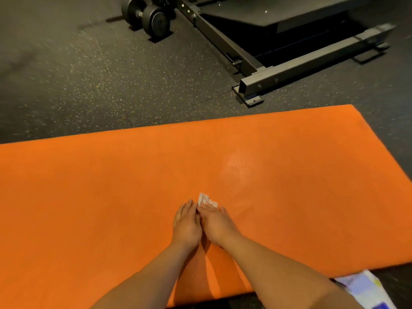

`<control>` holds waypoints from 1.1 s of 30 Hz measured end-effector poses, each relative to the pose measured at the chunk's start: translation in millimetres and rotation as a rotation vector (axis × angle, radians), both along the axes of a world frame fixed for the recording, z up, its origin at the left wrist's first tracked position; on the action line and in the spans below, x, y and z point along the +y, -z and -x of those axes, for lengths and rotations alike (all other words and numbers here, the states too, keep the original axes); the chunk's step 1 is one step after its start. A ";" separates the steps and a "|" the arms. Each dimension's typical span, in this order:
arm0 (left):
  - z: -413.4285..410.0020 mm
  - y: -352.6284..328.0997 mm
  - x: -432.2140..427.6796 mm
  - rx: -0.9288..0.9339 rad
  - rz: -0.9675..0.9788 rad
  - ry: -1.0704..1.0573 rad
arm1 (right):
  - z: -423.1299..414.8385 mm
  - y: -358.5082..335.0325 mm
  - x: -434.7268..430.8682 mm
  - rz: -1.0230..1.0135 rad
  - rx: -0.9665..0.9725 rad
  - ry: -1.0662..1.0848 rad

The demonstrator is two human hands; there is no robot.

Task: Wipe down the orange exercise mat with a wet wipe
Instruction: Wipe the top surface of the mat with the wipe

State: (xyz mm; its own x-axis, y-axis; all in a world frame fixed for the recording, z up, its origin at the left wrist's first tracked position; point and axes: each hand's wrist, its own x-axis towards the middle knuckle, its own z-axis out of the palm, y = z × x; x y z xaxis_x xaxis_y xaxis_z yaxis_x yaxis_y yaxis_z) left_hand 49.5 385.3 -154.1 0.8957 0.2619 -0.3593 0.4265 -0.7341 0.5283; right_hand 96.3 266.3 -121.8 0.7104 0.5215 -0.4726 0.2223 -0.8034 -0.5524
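The fingers [188, 206] of the left hand [186, 225] lie straight and close together, flat on the orange exercise mat [100, 188]. Those of the right hand [219, 224] are stretched out too, pressing a crumpled white wet wipe [206, 200] onto the mat. The wipe pokes out just beyond the fingertips of both hands. The hands lie side by side and touch along their inner edges, near the middle of the mat's width, with both forearms reaching in from the bottom edge.

Nothing lies on the mat ahead of the hands. A white packet with blue and yellow print [367, 288] sits on the floor just beside the mat's near edge at lower right, partly hidden by the right forearm. Well beyond the far edge stand a black dumbbell [147, 17] in low cradles, a black steel machine frame [296, 69] and a dark padded platform [278, 16].

The floor [89, 81] is black rubber flecked with pale specks, and the light is dim. A paler sheen [234, 162] shows on the mat ahead of the hands.

The mat lies flat, its long axis running left to right across the view, the right end angled slightly away; its left end runs out of frame.
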 end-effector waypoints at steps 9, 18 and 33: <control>108.0 -55.7 -26.8 0.062 0.269 -0.077 | 104.0 -32.3 -20.1 -0.162 0.307 0.383; 139.5 -113.6 -39.4 0.032 0.481 -0.339 | 169.4 -81.8 -21.7 -0.368 0.190 0.511; 159.2 -139.0 -50.4 -0.106 0.759 -0.684 | 190.8 -94.2 -35.8 -0.451 0.355 0.674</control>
State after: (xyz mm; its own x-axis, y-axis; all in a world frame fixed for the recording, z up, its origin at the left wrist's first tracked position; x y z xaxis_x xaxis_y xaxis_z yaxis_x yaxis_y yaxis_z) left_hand -109.7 334.8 -15.1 0.6767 0.4655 -0.5704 0.5520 0.1920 0.8115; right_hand -94.6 230.5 -27.5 0.7846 0.2349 -0.5738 -0.4644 -0.3905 -0.7949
